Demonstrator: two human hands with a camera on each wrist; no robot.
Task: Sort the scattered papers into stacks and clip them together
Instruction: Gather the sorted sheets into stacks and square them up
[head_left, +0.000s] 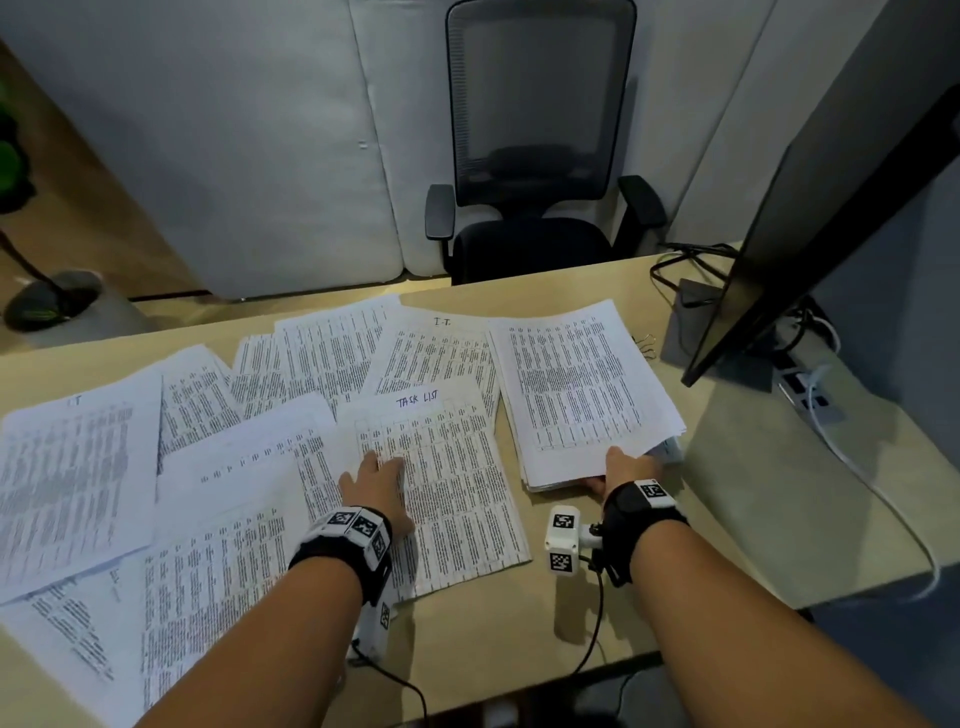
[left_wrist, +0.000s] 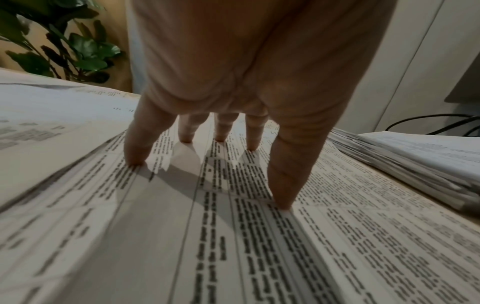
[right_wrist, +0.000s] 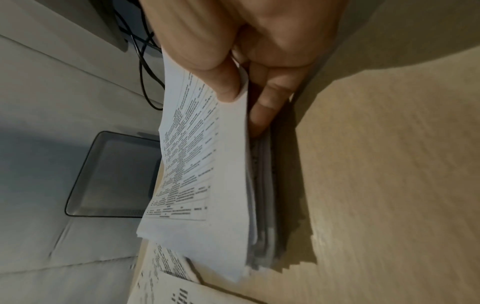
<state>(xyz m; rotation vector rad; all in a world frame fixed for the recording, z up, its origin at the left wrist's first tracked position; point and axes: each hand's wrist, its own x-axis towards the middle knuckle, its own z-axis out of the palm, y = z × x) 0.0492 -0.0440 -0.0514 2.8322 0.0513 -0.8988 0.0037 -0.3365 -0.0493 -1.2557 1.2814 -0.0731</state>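
Note:
Printed sheets lie scattered over the wooden desk (head_left: 597, 280). My left hand (head_left: 376, 480) presses its spread, straight fingertips (left_wrist: 284, 203) on a sheet headed "TASK LIST" (head_left: 457, 488), shown close up as the printed sheet (left_wrist: 233, 246) in the left wrist view. To its right is a thick stack of papers (head_left: 576, 384). My right hand (head_left: 623, 465) pinches the stack's near edge, thumb (right_wrist: 221, 82) on top and fingers (right_wrist: 267, 102) under the upper sheets of the stack (right_wrist: 207, 164). A binder clip (head_left: 647, 344) lies just beyond the stack's far right side.
More loose sheets (head_left: 78, 467) cover the desk's left half. A black office chair (head_left: 540, 156) stands behind the desk. A dark monitor (head_left: 831, 218) with its base and cables (head_left: 691, 254) fills the right side. A potted plant (left_wrist: 64, 47) stands at the far left.

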